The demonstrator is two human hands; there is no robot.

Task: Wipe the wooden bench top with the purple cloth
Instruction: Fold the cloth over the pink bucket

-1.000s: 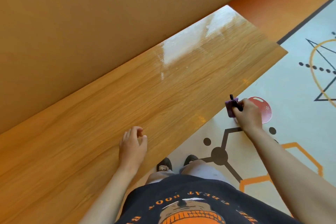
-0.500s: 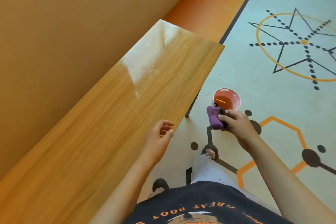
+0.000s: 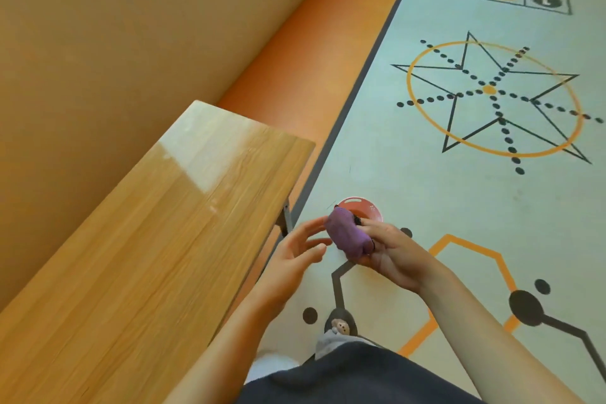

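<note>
Off the bench edge, above the floor, we see the purple cloth (image 3: 348,235) bunched in the right hand (image 3: 390,254), which grips it. The left hand (image 3: 292,261) hovers beside it, fingers spread and loose. The wooden bench top (image 3: 157,239) lies left; a red bowl (image 3: 362,208) sits behind.

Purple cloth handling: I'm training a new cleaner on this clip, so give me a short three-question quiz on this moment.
1. True or false: the purple cloth is pressed on the wooden bench top.
2. Which hand grips the cloth? A) left B) right C) neither
3. Fill in: the red bowl sits on the ____.

Key: 1 false, it is bunched in the air beside the bench. 2 B, the right hand; the left hand is open beside it. 3 floor.
</note>
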